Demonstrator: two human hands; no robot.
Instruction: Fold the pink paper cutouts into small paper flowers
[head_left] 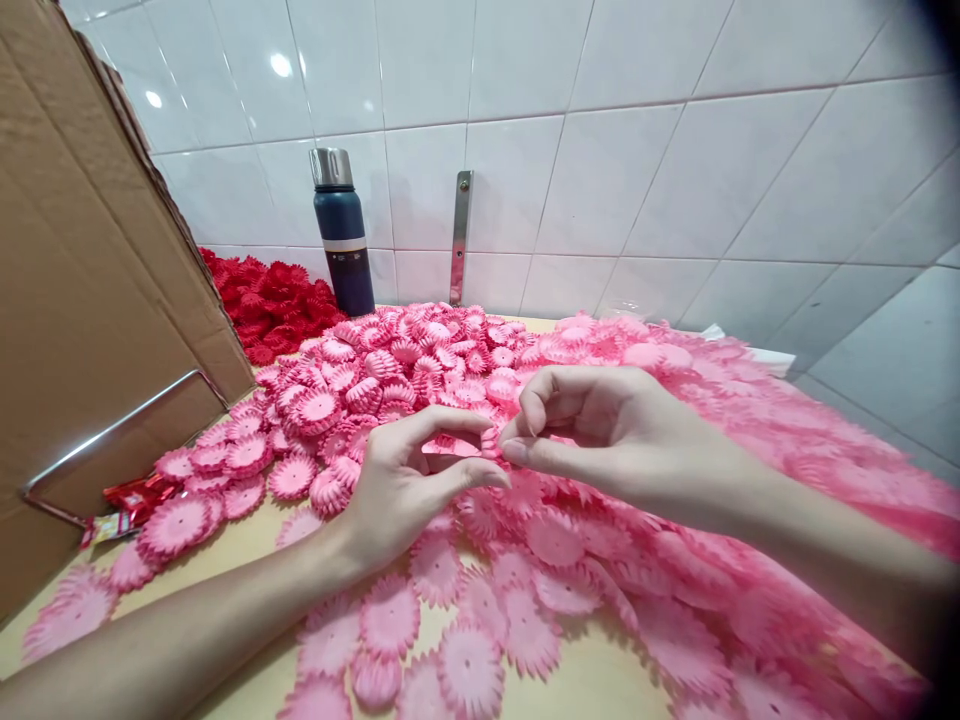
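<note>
A small pink petal piece (490, 442) shows between my two hands at the centre. My left hand (420, 470) pinches it between thumb and fingers. From the right, my right hand (600, 425) meets it with thumb and forefinger pressed together at its edge; the other fingers curl in. Under and around both hands spread many pink scalloped discs (470, 665), some flat with a small centre hole. Behind my left hand is a heap of curled pink pieces (315, 408) with darker edges.
A blue bottle (345, 240) with a steel cap stands at the back by the tiled wall (637, 170). Red pieces (274, 305) are piled left of it. A cardboard box (97, 230), metal wire handle (120, 425) and red wrapper (141, 496) are on the left.
</note>
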